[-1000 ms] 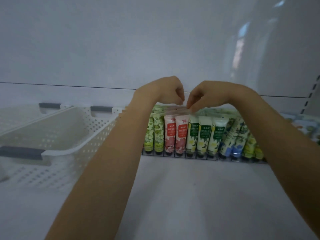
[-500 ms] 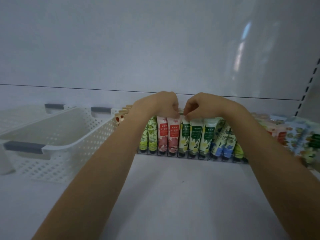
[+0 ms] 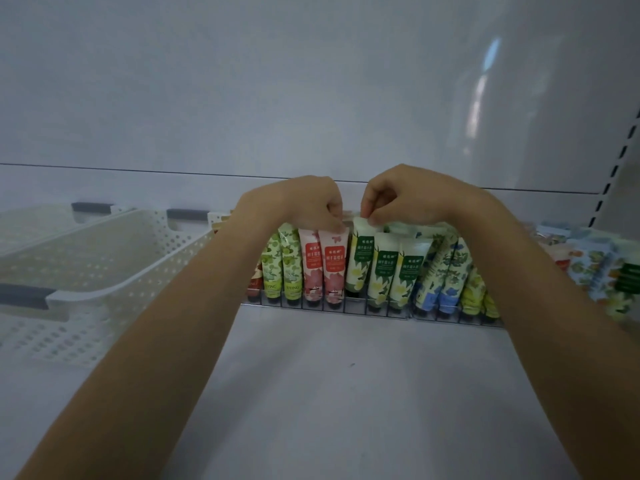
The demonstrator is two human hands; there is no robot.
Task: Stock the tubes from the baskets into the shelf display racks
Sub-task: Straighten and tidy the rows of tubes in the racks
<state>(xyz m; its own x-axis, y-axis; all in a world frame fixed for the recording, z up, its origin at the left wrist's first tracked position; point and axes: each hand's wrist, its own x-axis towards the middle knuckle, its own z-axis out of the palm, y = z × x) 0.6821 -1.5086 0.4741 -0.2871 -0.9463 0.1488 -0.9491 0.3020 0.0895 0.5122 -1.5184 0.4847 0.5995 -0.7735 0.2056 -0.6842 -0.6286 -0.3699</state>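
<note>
A wire display rack (image 3: 356, 308) stands at the back of the white shelf, filled with upright tubes in rows: green-leaf, pink, white-and-green, blue-floral and yellow. My left hand (image 3: 308, 202) rests on the tops of the pink tubes (image 3: 334, 265), fingers curled over them. My right hand (image 3: 405, 197) pinches the top of a white-and-green tube (image 3: 358, 261), which sits higher than its neighbours and leans slightly left. Both forearms reach in from the bottom corners.
Two white perforated baskets (image 3: 114, 258) with grey handles stand at the left, the near one showing no tubes inside. More packaged tubes (image 3: 602, 268) lie at the far right. A slotted shelf upright (image 3: 613, 171) runs up the right edge.
My right hand has lifted a white-and-green tube up out of its row. The left hand stayed on the pink tubes. The view has shifted a little.
</note>
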